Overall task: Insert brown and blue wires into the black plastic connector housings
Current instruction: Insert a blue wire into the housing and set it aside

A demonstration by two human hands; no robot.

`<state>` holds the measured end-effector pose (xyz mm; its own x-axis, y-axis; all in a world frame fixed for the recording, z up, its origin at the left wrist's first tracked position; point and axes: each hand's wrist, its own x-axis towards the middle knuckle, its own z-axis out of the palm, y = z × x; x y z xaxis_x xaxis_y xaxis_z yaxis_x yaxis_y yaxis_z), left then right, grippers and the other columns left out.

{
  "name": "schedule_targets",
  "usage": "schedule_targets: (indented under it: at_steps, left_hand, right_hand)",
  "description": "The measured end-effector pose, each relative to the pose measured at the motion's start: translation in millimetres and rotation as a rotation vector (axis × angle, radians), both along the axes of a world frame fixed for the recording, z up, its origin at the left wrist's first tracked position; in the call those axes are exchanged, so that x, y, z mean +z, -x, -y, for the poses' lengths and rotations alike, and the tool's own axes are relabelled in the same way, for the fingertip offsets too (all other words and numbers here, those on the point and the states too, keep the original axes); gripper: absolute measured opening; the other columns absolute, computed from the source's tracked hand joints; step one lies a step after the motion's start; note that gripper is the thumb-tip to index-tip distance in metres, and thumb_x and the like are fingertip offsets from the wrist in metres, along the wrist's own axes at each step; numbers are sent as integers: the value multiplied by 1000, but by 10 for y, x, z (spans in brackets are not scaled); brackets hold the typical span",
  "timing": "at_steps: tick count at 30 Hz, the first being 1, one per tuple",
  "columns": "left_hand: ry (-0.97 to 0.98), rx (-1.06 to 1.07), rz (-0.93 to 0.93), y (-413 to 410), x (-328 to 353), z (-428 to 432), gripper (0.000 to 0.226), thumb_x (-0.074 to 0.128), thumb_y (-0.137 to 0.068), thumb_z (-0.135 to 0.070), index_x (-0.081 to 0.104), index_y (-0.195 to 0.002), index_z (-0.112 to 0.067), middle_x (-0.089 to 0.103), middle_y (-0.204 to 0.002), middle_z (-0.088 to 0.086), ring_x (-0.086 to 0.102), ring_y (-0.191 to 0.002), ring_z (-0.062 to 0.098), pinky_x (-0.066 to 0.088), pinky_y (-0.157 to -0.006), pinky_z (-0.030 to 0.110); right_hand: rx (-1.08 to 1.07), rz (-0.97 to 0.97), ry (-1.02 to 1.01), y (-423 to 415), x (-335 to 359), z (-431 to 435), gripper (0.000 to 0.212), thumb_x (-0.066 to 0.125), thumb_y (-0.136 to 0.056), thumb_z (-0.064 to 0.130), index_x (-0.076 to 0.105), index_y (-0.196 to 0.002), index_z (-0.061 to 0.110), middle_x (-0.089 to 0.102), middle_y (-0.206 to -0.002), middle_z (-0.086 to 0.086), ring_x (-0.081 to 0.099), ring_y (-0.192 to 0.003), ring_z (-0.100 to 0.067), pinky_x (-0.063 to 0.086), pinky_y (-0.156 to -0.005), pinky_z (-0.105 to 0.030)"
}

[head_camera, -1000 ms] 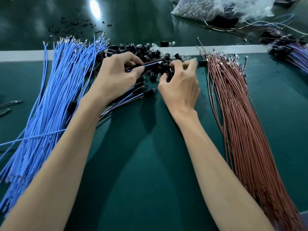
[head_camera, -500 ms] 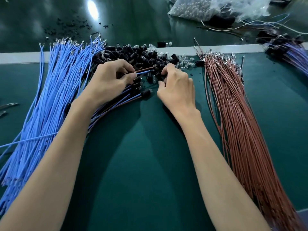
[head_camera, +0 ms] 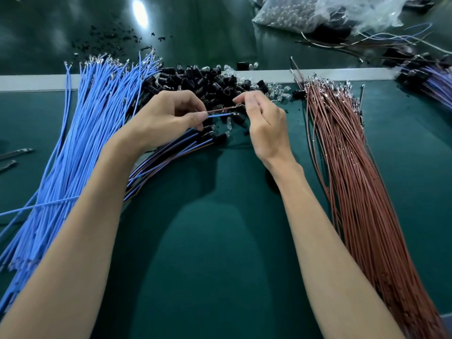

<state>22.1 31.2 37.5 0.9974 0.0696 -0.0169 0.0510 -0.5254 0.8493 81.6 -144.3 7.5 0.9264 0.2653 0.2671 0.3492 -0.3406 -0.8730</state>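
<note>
Brown wire [head_camera: 221, 109] and blue wire [head_camera: 220, 115] lie side by side between the two hands, a little above the centre of the view. The left hand [head_camera: 168, 118] pinches both wires between thumb and forefinger, and their free ends point toward 3 o'clock. The right hand [head_camera: 264, 128] has curled fingers, and its fingertips [head_camera: 238, 100] pinch the tip of the brown wire; I cannot tell if a housing is also inside them. The pile of black connector housings [head_camera: 208, 80] sits just behind the hands at 12 o'clock, with small clear bulbs [head_camera: 278, 90] beside it. The blue wire bundle [head_camera: 85, 133] spreads at 9 o'clock and the brown wire bundle [head_camera: 354, 172] at 3 o'clock, both on the green mat [head_camera: 220, 241]. Finished assemblies [head_camera: 171, 155] lie under the left wrist.
</note>
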Motion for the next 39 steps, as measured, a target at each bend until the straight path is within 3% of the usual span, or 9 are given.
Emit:
schedule_targets:
  at_steps: [2, 5, 11, 16, 20, 24, 32, 34, 39]
  left_hand:
    - [22, -7, 2, 17, 9, 17, 5, 59, -93, -11, 64, -92, -9, 65, -76, 2, 57, -62, -7, 38, -65, 3]
    - [22, -27, 16, 21, 16, 41, 6, 59, -93, -9, 63, -94, -5, 64, -74, 2, 55, -59, -9, 39, -63, 3]
    - [29, -68, 33, -12, 4, 126, 5, 60, -92, -6, 64, -95, -5, 66, -76, 6, 59, -66, -1, 45, -70, 10]
    - [43, -54, 50, -43, -29, 194, 6, 62, -90, -7, 64, -94, -3, 66, -72, 2, 58, -61, -2, 44, -60, 10]
    - [18, -24, 21, -54, -66, 154, 6, 62, -91, -12, 63, -87, -8, 68, -71, 1, 56, -53, 1, 45, -54, 12]
    - [17, 11, 20, -57, -72, 107, 13, 63, -91, -12, 60, -79, -16, 69, -72, 1, 56, -50, 3, 41, -49, 10]
    - [58, 37, 58, -51, -64, 124, 10, 62, -91, -9, 60, -82, -13, 65, -71, -1, 55, -55, -1, 44, -55, 12]
    - [59, 43, 75, -52, -56, 126, 7, 61, -92, -12, 61, -85, -11, 64, -69, -2, 54, -53, -4, 42, -55, 10]
    - [77, 93, 148, -73, -77, 193, 7, 62, -92, -19, 64, -87, -15, 65, -67, 2, 60, -56, 8, 47, -54, 16]
  right_hand:
    - [72, -31, 21, 24, 7, -6, 31, 45, -99, 26, 61, -84, 3, 45, -59, 6, 38, -53, -2, 32, -53, -13]
    - [121, -18, 53, 22, 13, -15, 19, 51, -98, 16, 56, -80, 11, 42, -55, 9, 36, -48, -2, 29, -48, -13]
    - [153, -6, 63, 15, 9, -28, 20, 54, -96, 12, 57, -76, 8, 46, -57, 1, 35, -53, -6, 29, -50, -18]
    - [178, 22, 41, 34, -4, -57, 19, 58, -93, 11, 60, -75, 16, 48, -57, -1, 34, -53, -6, 30, -51, -21]
    - [199, 0, 13, 19, -35, -55, 11, 63, -91, 16, 64, -80, 20, 51, -57, 10, 41, -53, -2, 35, -54, -16]
    - [214, -83, -99, -24, -46, -31, 9, 66, -88, 11, 63, -87, 20, 61, -63, 9, 53, -56, 2, 39, -56, -12]
    - [259, -128, -148, -27, -41, 6, 15, 68, -85, 6, 65, -83, 20, 68, -73, 6, 57, -59, 6, 40, -56, -7]
    - [250, -106, -96, -33, -41, 2, 10, 66, -88, 8, 64, -85, 18, 66, -72, 8, 55, -58, 6, 39, -59, -8]
    - [220, -15, 3, -10, -42, -17, 7, 60, -93, 12, 63, -88, 15, 62, -71, 12, 56, -68, 0, 46, -72, -16]
